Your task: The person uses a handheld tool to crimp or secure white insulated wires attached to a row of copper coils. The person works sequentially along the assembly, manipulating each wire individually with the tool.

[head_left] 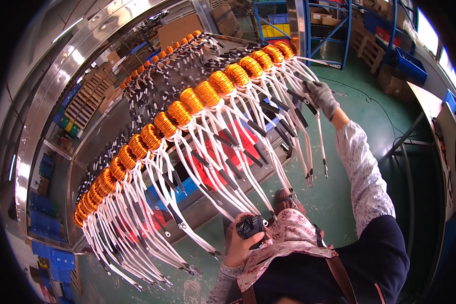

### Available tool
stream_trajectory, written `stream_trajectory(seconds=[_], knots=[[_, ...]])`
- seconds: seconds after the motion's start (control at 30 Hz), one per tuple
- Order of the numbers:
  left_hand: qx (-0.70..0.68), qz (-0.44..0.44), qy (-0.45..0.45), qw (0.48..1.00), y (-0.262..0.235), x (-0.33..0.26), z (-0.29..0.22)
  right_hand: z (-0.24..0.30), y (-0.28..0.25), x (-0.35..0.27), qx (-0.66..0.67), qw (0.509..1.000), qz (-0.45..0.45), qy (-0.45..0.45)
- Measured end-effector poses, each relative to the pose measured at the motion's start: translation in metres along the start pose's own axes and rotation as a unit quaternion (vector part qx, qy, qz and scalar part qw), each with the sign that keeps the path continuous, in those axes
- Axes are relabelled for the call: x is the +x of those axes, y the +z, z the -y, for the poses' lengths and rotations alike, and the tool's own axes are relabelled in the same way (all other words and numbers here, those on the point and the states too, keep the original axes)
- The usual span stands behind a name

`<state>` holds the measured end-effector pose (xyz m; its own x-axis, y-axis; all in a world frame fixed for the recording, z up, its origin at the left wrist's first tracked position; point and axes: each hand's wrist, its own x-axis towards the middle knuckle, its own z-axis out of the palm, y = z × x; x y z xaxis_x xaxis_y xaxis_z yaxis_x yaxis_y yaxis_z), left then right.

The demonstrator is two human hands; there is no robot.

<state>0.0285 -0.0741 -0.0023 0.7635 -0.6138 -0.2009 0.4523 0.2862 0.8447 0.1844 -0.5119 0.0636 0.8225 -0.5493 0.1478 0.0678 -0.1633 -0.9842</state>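
A long row of copper-wound ring coils (192,101) runs from the near left to the far right. White wire leads (215,147) hang from the coils, with black sleeves (257,127) partway along many and metal lugs (167,234) on several ends. My right hand (323,99), in a grey glove, is closed around leads below the far right coils; its fingertips are partly hidden. Low in front of my body, my bare left hand (241,242) grips a black boxy device (250,226), whose exact kind I cannot make out. Lead ends lie close beside it.
Behind stands a second row of smaller-looking coils (162,54) with dark sleeves. A metal frame (49,91) curves round the left. Red sheets (223,154) show beneath the leads. Blue shelving (345,33) stands at the back right, and a cable (372,97) crosses the green floor.
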Motion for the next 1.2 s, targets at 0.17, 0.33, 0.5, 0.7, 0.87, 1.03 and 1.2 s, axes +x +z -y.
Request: stream_trajectory(seconds=[0.17,0.33,0.5,0.7,0.87,1.03,1.2], knots=[[0.028,-0.002,0.009,1.000,0.011,-0.001,-0.005,0.005,0.003,0.009,0.260,0.937,0.064,0.223],[-0.008,0.000,0.011,1.000,-0.003,-0.003,0.001,-0.022,-0.026,0.017,0.257,0.932,0.108,0.232],[-0.002,-0.009,0.016,1.000,0.003,-0.004,-0.006,-0.011,-0.013,0.012,0.307,0.913,0.067,0.260],[0.006,-0.011,0.038,0.999,0.006,-0.003,-0.015,0.014,0.014,-0.092,-0.197,0.940,-0.166,-0.222],[-0.023,-0.001,0.037,0.999,0.004,0.003,-0.013,0.050,0.075,-0.249,-0.054,0.959,0.279,-0.012],[0.055,-0.021,0.110,0.992,-0.007,0.008,-0.003,0.015,0.112,-0.304,-0.061,0.928,0.335,-0.150],[0.049,-0.034,0.075,0.995,0.001,-0.002,-0.015,0.009,0.114,-0.320,0.018,0.948,0.318,-0.002]])
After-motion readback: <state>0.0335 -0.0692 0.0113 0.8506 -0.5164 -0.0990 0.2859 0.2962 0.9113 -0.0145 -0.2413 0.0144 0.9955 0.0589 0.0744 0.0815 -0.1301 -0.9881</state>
